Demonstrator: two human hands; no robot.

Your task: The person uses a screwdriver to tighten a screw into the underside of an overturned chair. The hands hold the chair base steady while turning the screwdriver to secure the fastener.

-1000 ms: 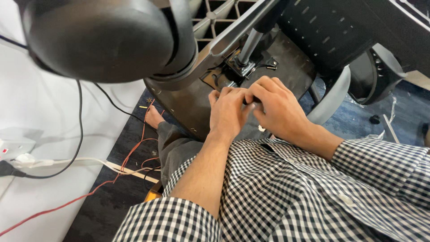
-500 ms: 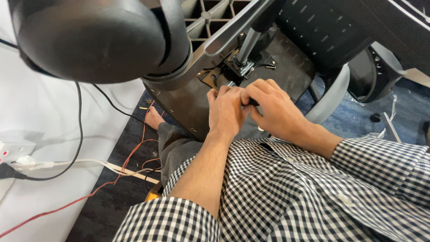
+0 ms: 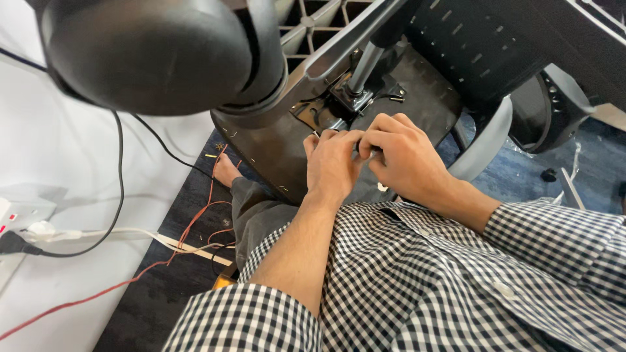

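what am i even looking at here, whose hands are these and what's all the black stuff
This is one view from a camera worn on a person's head, looking down at their own lap. The left hand and right hand meet over the underside of an overturned office chair seat, near its metal mechanism. Something small and pale sits between the fingers; it is too hidden to name. The big black round shape at top left seems to be part of the chair. Red wires and a black cable lie at the left.

floor: dark carpet (image 3: 163, 287) | left: white surface (image 3: 59, 176), perhaps a wall
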